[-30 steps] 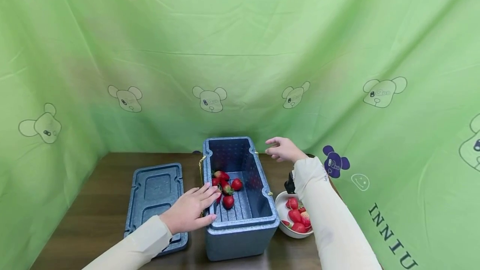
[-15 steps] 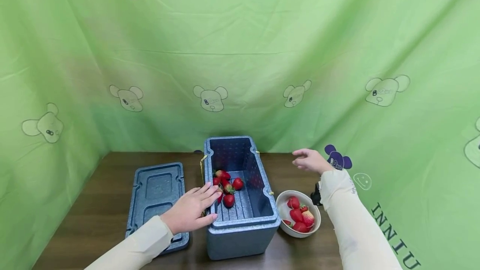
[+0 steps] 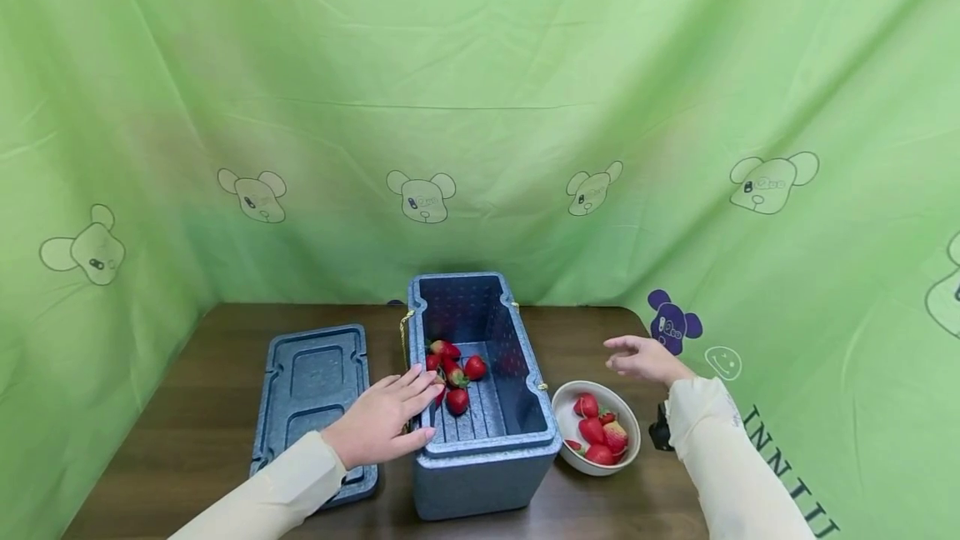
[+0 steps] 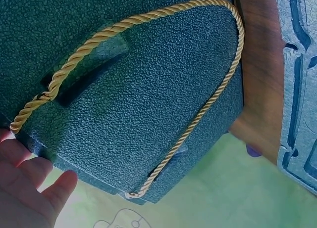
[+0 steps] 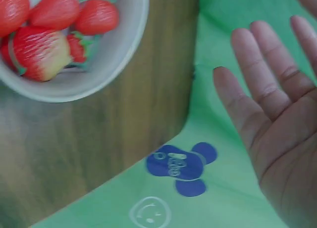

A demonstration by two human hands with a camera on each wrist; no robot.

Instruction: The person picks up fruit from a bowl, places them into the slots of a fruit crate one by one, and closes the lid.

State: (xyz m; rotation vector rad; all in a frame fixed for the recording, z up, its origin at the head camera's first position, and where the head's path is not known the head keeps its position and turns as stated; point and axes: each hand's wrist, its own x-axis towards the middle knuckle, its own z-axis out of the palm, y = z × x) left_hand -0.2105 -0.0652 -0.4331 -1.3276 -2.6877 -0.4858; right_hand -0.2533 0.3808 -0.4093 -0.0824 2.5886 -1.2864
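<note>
A blue-grey foam box [image 3: 480, 486] stands uncovered on the table, with several strawberries [image 3: 457, 401] on its ribbed floor. My left hand [image 3: 386, 417] rests on the box's left rim, fingers straight and spread. In the left wrist view its fingertips [image 4: 64, 184] are at the rim beside a twisted gold cord [image 4: 198, 116]. To the right of the box is a white bowl [image 3: 634, 441] holding several more strawberries [image 5: 55, 9]. Beyond the bowl's far right side, my right hand [image 3: 647, 359] hovers with nothing in it; the right wrist view shows its bare palm and loosely extended fingers.
The box's lid [image 3: 318, 373] lies flat on the wooden table [image 3: 180, 432], left of the box. A green printed curtain [image 3: 480, 140] hangs close behind the table and along both sides. The bowl stands right against the box's front right corner.
My right hand has moved right, away from above the box's right side, then lower and nearer the bowl, which its sleeve partly covered before. The left hand stays on the rim.
</note>
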